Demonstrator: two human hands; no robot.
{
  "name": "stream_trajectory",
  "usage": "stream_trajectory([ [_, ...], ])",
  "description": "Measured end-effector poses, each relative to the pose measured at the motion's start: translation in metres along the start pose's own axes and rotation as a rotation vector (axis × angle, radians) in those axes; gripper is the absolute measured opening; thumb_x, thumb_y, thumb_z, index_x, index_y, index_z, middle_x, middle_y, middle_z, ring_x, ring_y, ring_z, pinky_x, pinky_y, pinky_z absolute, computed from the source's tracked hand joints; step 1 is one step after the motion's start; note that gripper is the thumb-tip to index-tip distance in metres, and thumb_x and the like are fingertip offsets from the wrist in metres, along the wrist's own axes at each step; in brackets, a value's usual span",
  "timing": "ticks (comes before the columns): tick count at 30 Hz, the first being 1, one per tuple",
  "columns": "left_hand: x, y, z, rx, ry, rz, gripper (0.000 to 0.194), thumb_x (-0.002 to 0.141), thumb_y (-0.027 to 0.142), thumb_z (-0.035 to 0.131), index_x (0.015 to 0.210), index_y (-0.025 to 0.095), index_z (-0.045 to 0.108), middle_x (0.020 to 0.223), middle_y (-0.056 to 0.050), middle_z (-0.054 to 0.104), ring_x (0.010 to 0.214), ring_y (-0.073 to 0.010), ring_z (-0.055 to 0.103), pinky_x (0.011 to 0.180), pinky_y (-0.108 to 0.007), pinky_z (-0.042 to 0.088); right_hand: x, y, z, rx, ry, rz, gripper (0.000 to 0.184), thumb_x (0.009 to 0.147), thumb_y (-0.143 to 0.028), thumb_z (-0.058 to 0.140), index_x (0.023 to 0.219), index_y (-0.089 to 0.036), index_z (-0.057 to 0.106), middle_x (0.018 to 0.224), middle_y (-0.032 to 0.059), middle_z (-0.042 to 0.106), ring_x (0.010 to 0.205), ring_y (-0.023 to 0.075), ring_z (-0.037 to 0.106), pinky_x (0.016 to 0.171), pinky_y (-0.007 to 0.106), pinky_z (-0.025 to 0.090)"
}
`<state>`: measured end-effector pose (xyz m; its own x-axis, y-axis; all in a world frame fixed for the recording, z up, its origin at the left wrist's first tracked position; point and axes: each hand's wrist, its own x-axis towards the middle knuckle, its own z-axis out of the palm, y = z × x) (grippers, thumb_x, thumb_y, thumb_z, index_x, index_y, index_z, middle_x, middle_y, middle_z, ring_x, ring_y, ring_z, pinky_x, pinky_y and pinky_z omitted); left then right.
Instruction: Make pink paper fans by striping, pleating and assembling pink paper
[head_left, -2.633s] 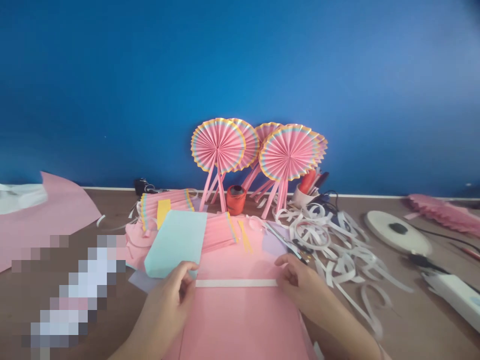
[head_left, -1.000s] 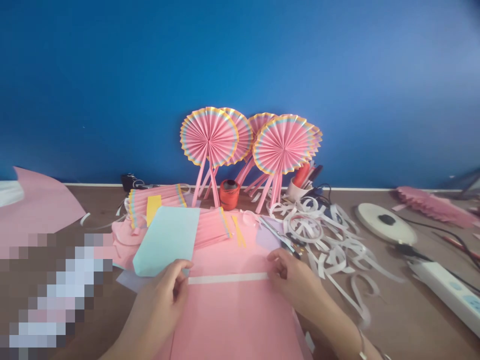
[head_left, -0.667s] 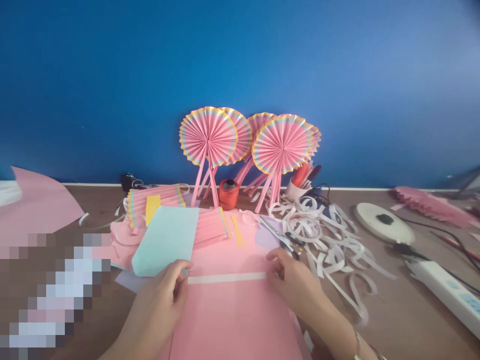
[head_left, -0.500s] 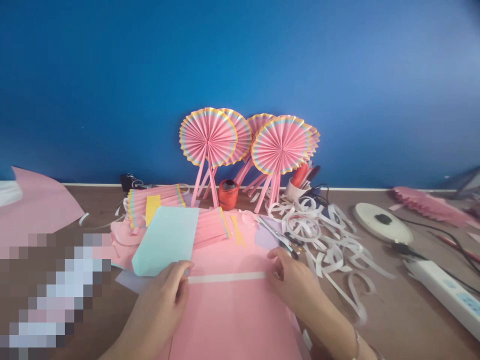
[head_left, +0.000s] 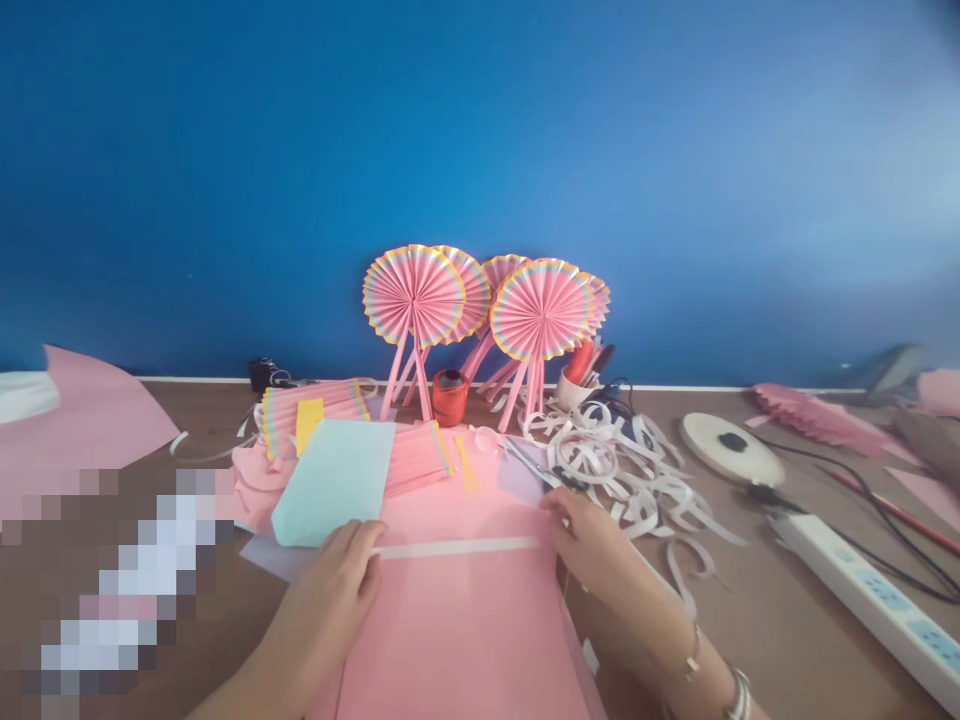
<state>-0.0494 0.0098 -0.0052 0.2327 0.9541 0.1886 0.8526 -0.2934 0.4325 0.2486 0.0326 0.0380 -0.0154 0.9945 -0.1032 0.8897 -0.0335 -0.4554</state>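
A sheet of pink paper (head_left: pixel 457 630) lies in front of me, with a white strip (head_left: pixel 461 548), which looks like tape, running across its far edge. At the left end of that strip, my left hand (head_left: pixel 341 575) is closed on the paper's edge, its fingertips on top. My right hand (head_left: pixel 589 540) pinches the right end, thumb and fingers together; its fingertips are partly hidden. Just beyond my left hand rests a light-blue sheet (head_left: pixel 337 480). More pink paper (head_left: pixel 420 515) spreads beyond the strip. Scissors (head_left: pixel 532 462) lie past my right hand.
Pink pleated paper fans (head_left: pixel 414 298) on paired sticks stand against the blue wall (head_left: pixel 225 180). Tangled white paper strips (head_left: pixel 637 470) lie to the right, near a power strip (head_left: pixel 870 590) and a round cream device (head_left: pixel 731 448). An orange roll (head_left: pixel 450 400) stands in the middle.
The view has turned slightly right, so the background things appear shifted left and lower. Both hands stay at the ends of the strip; the right fingers look closer together.
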Motion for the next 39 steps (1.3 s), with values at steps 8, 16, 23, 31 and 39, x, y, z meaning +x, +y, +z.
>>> stream_trajectory([
  [8,0.0,0.006,-0.009,-0.093,0.119,0.087,0.022,0.085,0.023,0.043,0.103,0.021,0.055,0.091,-0.005,0.063,0.085,-0.0217,0.062,0.071,-0.032,0.05,-0.003,-0.016,0.017,0.172,-0.054,-0.44,0.029,0.071,-0.007,0.048,0.095,-0.017,0.062,0.099,0.0086,0.064,0.096,0.0215,0.055,0.085,0.033,0.042],
  [16,0.0,0.012,-0.012,-0.209,0.316,0.201,0.019,0.088,0.019,0.044,0.105,0.021,0.053,0.088,-0.005,0.06,0.079,-0.0172,0.061,0.07,-0.027,0.05,-0.002,-0.02,0.025,0.216,-0.09,-0.437,0.015,0.079,-0.018,0.053,0.09,-0.02,0.063,0.086,0.0048,0.06,0.085,0.0191,0.054,0.08,0.033,0.042],
  [23,0.001,0.013,-0.013,-0.256,0.365,0.227,0.021,0.088,0.019,0.044,0.106,0.021,0.054,0.091,-0.005,0.062,0.082,-0.0163,0.062,0.069,-0.025,0.051,-0.002,-0.023,0.025,0.313,-0.084,-0.35,0.005,0.075,-0.015,0.051,0.076,-0.019,0.055,0.079,0.0013,0.057,0.076,0.0152,0.052,0.071,0.026,0.041],
  [31,0.002,0.008,-0.014,-0.31,0.331,0.071,0.026,0.088,0.024,0.043,0.111,0.023,0.054,0.105,-0.008,0.061,0.086,-0.0185,0.062,0.073,-0.03,0.052,0.003,-0.016,0.024,0.359,-0.197,-0.272,0.012,0.078,-0.021,0.049,0.075,-0.016,0.059,0.074,0.0006,0.059,0.069,0.0144,0.052,0.062,0.024,0.04],
  [39,0.01,0.003,-0.017,-0.783,0.083,-0.265,0.066,0.076,0.03,0.055,0.136,0.02,0.03,0.113,-0.012,0.059,0.064,-0.0126,0.059,0.064,-0.031,0.051,0.003,-0.013,0.017,0.362,-0.207,-0.29,0.012,0.078,-0.02,0.049,0.072,-0.016,0.058,0.067,-0.0009,0.056,0.065,0.0129,0.051,0.058,0.022,0.038],
])
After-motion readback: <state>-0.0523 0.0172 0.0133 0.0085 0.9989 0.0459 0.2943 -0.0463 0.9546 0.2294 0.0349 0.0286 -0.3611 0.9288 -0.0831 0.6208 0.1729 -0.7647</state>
